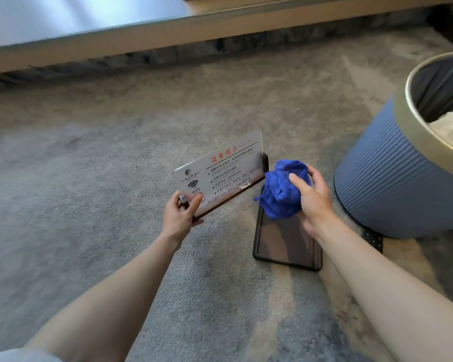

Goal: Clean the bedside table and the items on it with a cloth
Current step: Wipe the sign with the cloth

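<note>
While the left hand [182,212] pinches the white acrylic wifi sign [219,169] by its near-left corner, its long axis runs toward the bunched blue cloth [283,189] clutched in the right hand [313,198].

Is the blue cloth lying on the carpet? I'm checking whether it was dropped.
No, the right hand holds the bunched blue cloth above the carpet.

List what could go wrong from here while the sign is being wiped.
1. The left hand pinches the sign only at one end of its base; pressure from the blue cloth in the right hand could lever it loose.
2. If it drops, it may hit the dark tray on the carpet below.
3. Rubbing could lift the worn patch on the sign's face.
</note>
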